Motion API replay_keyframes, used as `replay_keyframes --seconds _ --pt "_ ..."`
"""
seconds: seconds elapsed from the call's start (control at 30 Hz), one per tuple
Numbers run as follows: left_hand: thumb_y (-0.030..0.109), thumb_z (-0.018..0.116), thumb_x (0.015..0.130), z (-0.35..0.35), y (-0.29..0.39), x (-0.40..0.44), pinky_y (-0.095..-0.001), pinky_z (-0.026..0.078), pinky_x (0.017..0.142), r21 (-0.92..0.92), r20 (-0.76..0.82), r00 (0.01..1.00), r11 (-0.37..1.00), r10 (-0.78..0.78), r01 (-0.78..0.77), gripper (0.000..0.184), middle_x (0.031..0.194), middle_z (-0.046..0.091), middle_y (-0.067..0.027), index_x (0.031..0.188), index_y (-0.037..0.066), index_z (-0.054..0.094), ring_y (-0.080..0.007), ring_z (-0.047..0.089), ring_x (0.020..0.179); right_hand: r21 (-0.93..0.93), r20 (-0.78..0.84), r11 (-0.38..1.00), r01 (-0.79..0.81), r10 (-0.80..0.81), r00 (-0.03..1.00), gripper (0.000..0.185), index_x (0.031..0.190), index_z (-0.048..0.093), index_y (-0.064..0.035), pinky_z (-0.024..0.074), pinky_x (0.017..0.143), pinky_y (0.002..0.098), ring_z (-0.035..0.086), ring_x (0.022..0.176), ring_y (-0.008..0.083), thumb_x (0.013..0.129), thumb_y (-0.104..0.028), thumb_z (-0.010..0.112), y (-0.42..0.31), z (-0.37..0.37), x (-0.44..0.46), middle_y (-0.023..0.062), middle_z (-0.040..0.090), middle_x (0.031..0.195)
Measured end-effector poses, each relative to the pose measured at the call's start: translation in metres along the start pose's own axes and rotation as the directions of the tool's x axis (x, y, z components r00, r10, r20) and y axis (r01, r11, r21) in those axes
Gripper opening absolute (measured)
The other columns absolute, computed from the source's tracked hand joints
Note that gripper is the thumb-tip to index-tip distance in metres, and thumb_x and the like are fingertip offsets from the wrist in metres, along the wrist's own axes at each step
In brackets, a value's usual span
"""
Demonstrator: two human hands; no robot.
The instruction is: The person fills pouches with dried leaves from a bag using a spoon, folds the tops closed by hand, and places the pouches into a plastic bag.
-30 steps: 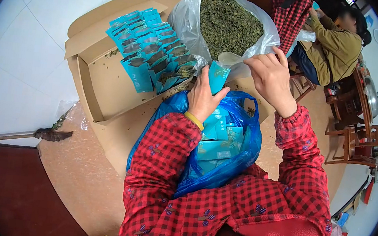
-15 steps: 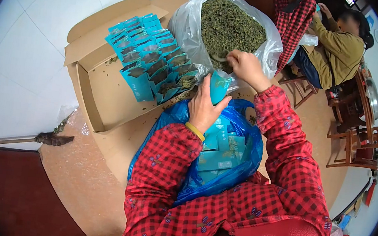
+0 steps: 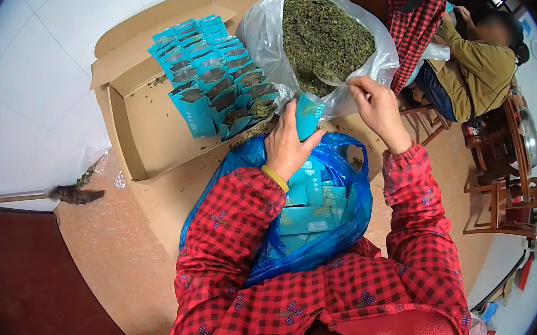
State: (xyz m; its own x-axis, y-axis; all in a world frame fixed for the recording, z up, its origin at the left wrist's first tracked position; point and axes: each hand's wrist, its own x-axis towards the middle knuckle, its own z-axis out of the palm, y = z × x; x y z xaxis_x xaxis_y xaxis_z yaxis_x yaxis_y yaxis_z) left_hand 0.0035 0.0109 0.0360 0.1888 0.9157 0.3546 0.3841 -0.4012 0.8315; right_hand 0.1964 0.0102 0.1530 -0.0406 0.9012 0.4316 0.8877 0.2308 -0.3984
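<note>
My left hand [image 3: 287, 144] is closed around a turquoise pouch [image 3: 309, 117] and holds it upright, mouth up, at the near rim of a clear plastic bag [image 3: 262, 26]. Dried green tea leaves [image 3: 327, 35] fill that bag. My right hand [image 3: 376, 109] is just right of the pouch, its fingers pinched on a thin, pale, spoon-like tool [image 3: 334, 81] whose far end lies over the leaves. Below my hands, an open blue plastic bag [image 3: 361, 207] contains several flat turquoise pouches [image 3: 305, 220].
To the left, an open cardboard box [image 3: 129, 136] holds rows of upright, leaf-filled pouches [image 3: 205, 72]. Loose leaf bits lie on the cardboard. Another person [image 3: 478, 68] sits at the upper right, near wooden stools [image 3: 502, 215]. A wooden-handled tool [image 3: 7, 197] lies at the left.
My right hand has drawn back to the right from the tea leaves, with the spoon-like tool in its fingers. The pouch in my left hand has shifted slightly left and up.
</note>
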Motion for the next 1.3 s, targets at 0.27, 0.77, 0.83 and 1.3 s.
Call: replay_keyframes --seconds 0.27,0.77,0.83,1.3 --pt "0.042 0.075 0.08 -0.002 0.004 0.001 -0.05 0.049 0.09 0.049 0.055 0.998 0.999 -0.022 0.02 0.087 0.132 0.052 -0.0268 0.144 0.003 0.03 -0.0451 0.057 0.113 -0.157 0.054 0.938 0.31 -0.305 0.951 0.016 0.099 0.066 -0.0019 0.0523 0.073 0.0382 0.065 0.085 0.0322 0.084 0.002 0.062 -0.031 -0.028 -0.023 0.0128 0.068 0.094" --pt "0.042 0.075 0.081 -0.001 0.003 0.0 -0.0495 0.049 0.089 0.042 0.01 0.999 0.998 0.037 -0.038 0.086 0.129 0.055 -0.0266 0.143 0.001 0.031 -0.0443 0.057 0.112 -0.383 0.06 0.77 0.511 -0.531 0.845 0.023 0.102 0.066 -0.0056 0.0506 0.07 0.0364 0.063 0.079 0.0269 0.079 -0.002 0.069 -0.052 -0.031 -0.023 0.0062 0.068 0.088" --pt "0.042 0.075 0.081 -0.002 0.003 0.0 -0.0494 0.049 0.089 0.045 0.011 0.999 0.998 0.035 -0.035 0.086 0.129 0.055 -0.0266 0.143 0.001 0.031 -0.0443 0.057 0.112 -0.356 0.042 0.829 0.431 -0.446 0.894 0.019 0.1 0.067 -0.0058 0.051 0.069 0.0368 0.064 0.077 0.0268 0.081 -0.004 0.068 -0.042 -0.029 -0.021 0.0065 0.069 0.086" --pt "0.041 0.075 0.081 -0.004 0.004 0.0 -0.0503 0.05 0.086 0.022 0.026 0.999 0.999 0.029 -0.03 0.084 0.125 0.056 -0.0264 0.142 0.002 0.033 -0.0445 0.058 0.109 -0.013 0.167 0.984 -0.178 0.178 0.97 0.021 0.102 0.069 -0.0033 0.0531 0.064 0.0358 0.071 0.072 0.0256 0.096 -0.021 0.06 0.031 0.029 0.024 0.0107 0.072 0.079"
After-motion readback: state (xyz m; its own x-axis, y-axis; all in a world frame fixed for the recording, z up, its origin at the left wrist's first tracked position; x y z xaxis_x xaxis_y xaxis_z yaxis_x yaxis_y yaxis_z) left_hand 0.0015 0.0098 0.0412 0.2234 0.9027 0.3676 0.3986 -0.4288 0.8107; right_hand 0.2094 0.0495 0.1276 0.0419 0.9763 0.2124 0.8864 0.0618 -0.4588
